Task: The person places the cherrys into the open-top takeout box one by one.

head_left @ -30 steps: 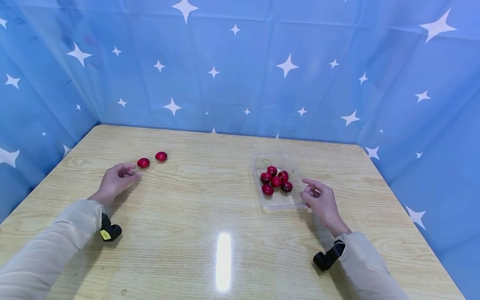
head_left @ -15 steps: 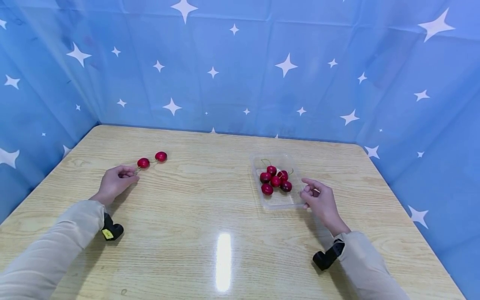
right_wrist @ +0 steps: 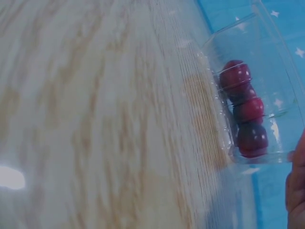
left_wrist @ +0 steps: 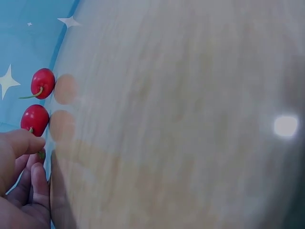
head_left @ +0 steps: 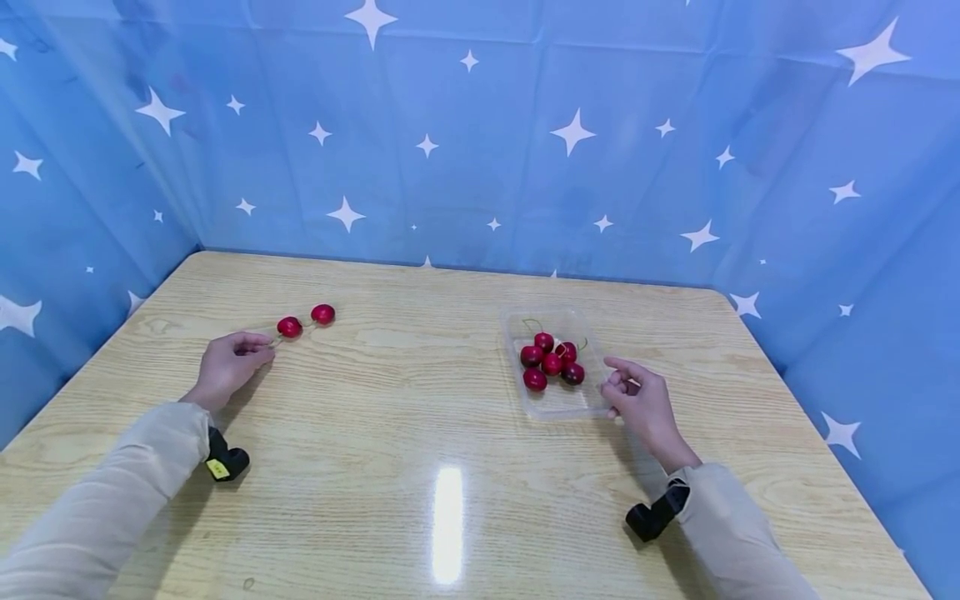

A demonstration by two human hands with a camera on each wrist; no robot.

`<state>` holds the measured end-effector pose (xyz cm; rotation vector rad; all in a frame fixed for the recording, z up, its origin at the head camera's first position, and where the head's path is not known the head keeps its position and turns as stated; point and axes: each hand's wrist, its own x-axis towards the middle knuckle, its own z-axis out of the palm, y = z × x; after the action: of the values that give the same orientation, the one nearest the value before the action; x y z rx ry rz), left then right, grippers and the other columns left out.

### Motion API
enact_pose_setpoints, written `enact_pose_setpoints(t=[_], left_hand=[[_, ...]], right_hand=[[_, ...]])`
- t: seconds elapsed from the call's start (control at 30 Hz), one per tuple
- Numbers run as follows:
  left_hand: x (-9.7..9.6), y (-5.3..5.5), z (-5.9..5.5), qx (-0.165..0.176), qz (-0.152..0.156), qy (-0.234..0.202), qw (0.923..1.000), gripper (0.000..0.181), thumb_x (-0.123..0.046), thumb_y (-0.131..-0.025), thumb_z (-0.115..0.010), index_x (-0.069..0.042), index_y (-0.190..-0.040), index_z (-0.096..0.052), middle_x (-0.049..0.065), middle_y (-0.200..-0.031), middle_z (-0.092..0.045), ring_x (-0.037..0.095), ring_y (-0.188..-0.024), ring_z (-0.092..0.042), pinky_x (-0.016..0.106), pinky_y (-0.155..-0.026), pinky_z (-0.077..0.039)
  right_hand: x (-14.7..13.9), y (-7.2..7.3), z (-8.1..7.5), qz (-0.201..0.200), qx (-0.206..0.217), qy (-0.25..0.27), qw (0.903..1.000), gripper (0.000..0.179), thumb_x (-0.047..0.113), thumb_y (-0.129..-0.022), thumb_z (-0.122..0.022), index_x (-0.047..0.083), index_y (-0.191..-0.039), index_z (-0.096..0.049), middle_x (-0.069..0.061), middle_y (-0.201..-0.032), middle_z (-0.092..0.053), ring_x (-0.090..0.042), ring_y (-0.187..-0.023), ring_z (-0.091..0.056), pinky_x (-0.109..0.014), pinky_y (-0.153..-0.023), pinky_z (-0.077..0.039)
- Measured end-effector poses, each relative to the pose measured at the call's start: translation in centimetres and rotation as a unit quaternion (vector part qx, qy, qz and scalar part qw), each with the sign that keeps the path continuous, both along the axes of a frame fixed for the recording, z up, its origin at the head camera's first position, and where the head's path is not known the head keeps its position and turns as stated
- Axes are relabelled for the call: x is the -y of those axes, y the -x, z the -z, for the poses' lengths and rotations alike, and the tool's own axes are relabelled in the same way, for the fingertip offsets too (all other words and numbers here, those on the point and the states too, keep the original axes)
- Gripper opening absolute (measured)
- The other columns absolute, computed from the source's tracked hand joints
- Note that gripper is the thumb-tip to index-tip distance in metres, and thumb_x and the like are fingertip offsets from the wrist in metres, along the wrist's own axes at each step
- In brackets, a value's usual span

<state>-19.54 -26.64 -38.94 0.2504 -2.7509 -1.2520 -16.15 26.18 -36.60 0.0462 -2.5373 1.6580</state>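
Note:
In the head view, my left hand (head_left: 228,367) is at the table's left, thumb and fingers together at the stem of the nearer red cherry (head_left: 289,327). The left wrist view shows this cherry (left_wrist: 35,120) just beyond the fingertips, with a bit of green stem between them. A second cherry (head_left: 323,314) lies slightly farther right, its stem pointing back toward the first. My right hand (head_left: 641,404) pinches the right edge of a clear plastic container (head_left: 558,408). Inside it sit several dark red cherries (head_left: 552,364), some with stems. The right wrist view shows those fingers at the container's wall.
A wood-grain table (head_left: 390,433) lies beneath everything, with a bright light reflection (head_left: 447,525) near its front middle. Blue curtain (head_left: 480,167) with white stars closes off the back and sides. Black wrist cameras are strapped over both pale sleeves.
My left fingertips have drawn back very slightly and closed together by the stem. The right hand and the container have stayed put.

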Motion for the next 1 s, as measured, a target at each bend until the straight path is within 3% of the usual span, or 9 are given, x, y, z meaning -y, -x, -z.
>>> enact_pose_setpoints(t=[0.33,0.53,0.83,1.0], left_hand=[[-0.4,-0.4,-0.9,0.018,-0.030,-0.041,0.9985,0.042,-0.031,-0.087,-0.053,0.001,-0.113,-0.056,0.013,-0.102,-0.054,0.005,-0.074,-0.048,0.014,-0.052,-0.042],[-0.3,-0.5,-1.3,0.026,-0.043,-0.072,0.9961,0.048,-0.038,-0.085,-0.056,0.000,-0.114,-0.055,0.005,-0.098,-0.052,0.007,-0.077,-0.047,0.018,-0.053,-0.044],[0.0,-0.7,-1.8,0.008,-0.038,-0.045,0.9982,0.048,-0.039,-0.086,-0.053,-0.001,-0.114,-0.055,0.006,-0.099,-0.052,0.009,-0.079,-0.045,0.016,-0.056,-0.041],[-0.1,-1.1,-2.6,-0.004,-0.040,-0.047,0.9981,0.046,-0.041,-0.086,-0.052,-0.001,-0.109,-0.056,-0.001,-0.091,-0.053,0.008,-0.077,-0.046,0.018,-0.058,-0.042]], right_hand=[[-0.1,0.1,0.2,-0.003,-0.001,-0.002,1.0000,0.038,-0.007,-0.080,-0.052,-0.012,-0.118,-0.048,-0.009,-0.079,-0.047,-0.003,-0.057,-0.048,-0.023,-0.046,-0.047],[-0.1,0.0,0.2,-0.003,-0.001,0.003,1.0000,0.039,-0.007,-0.080,-0.052,-0.012,-0.118,-0.048,-0.008,-0.078,-0.047,-0.004,-0.058,-0.049,-0.023,-0.045,-0.046],[-0.2,0.1,0.3,-0.004,-0.006,0.003,1.0000,0.038,-0.007,-0.080,-0.053,-0.012,-0.118,-0.048,-0.007,-0.077,-0.047,-0.004,-0.056,-0.049,-0.023,-0.045,-0.046],[-0.2,0.1,0.3,-0.005,-0.006,0.001,1.0000,0.038,-0.007,-0.080,-0.052,-0.011,-0.118,-0.048,-0.008,-0.078,-0.047,-0.004,-0.056,-0.049,-0.023,-0.045,-0.046]])
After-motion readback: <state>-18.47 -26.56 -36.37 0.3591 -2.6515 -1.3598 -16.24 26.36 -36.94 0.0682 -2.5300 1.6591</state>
